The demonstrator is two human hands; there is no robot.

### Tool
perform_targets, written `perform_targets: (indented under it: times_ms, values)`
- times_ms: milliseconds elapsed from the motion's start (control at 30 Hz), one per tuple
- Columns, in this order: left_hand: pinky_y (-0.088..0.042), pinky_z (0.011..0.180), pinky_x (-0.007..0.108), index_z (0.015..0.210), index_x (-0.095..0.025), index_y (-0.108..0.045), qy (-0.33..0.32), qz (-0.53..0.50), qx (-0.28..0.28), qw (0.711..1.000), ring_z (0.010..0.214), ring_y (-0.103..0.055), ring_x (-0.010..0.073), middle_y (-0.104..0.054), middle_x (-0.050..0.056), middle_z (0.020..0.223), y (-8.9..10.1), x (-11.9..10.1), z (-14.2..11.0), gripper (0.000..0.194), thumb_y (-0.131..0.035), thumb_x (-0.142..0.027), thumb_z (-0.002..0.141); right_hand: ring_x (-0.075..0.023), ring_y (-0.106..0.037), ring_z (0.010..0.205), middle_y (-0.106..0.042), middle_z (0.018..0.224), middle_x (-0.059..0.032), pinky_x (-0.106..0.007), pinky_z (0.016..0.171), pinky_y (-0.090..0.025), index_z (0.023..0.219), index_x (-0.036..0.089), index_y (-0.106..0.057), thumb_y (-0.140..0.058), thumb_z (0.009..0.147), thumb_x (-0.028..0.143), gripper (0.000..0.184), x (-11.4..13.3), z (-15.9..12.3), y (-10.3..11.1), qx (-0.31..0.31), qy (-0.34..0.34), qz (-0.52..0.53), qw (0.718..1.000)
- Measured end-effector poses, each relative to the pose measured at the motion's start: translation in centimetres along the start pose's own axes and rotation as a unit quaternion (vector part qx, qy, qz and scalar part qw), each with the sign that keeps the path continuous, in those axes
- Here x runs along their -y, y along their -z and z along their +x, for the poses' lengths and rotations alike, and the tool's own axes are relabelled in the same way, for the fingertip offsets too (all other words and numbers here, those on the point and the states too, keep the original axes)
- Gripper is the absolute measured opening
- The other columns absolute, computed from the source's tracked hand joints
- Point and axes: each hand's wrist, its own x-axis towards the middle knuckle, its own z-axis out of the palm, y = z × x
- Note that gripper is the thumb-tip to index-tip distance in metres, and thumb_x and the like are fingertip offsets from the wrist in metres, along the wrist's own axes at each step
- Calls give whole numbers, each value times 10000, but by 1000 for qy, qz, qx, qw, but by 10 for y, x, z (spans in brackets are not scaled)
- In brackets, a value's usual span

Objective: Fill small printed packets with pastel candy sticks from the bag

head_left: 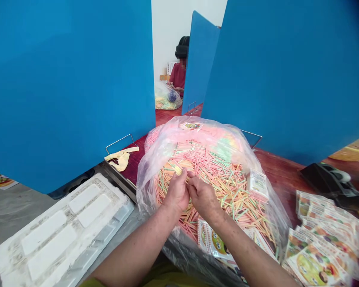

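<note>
My left hand (179, 192) is closed on a small bundle of pale yellow sticks (177, 169), their ends poking out past its thumb toward twelve o'clock. My right hand (202, 196) meets it at about three, fingers curled in tight against it; I cannot tell whether they pinch anything.

Both hands are over the open plastic bag (277, 207), which is heaped with loose pink, green, yellow and orange sticks (231, 187). Taking the hands as my clock centre, I see a small packet (258, 184) on the heap at three, and printed packets (217, 241) at five, partly behind my right forearm. Outside the bag, more packets (324, 239) lie overlapping at four, the white slab (60, 231) sits at eight, and a crumpled cream cloth (121, 158) lies between nine and ten. At twelve, well apart, a person (178, 75) is beside another bag (166, 97).
</note>
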Motion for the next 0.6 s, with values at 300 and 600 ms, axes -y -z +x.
perform_targets:
  times_ms: [300, 600]
  values:
    - [-333, 461, 186, 779, -163, -471, 55, 216, 110, 968, 476, -471, 61, -535, -25, 650, 16, -23, -7, 271, -602, -397, 736, -210, -573, 809, -607, 908, -133, -316, 701, -424, 941, 128, -569, -410, 814, 194, 214, -30, -7, 51, 18, -79, -175, 981]
    - [-243, 432, 174, 723, -142, -480, 101, 295, 223, 923, 456, -355, 39, -458, -28, 597, 6, -5, -24, 342, -542, -474, 769, -136, -559, 701, -612, 721, -5, -258, 668, -436, 842, 193, -601, -417, 799, 202, 190, -18, 6, 66, -17, 15, 82, 996]
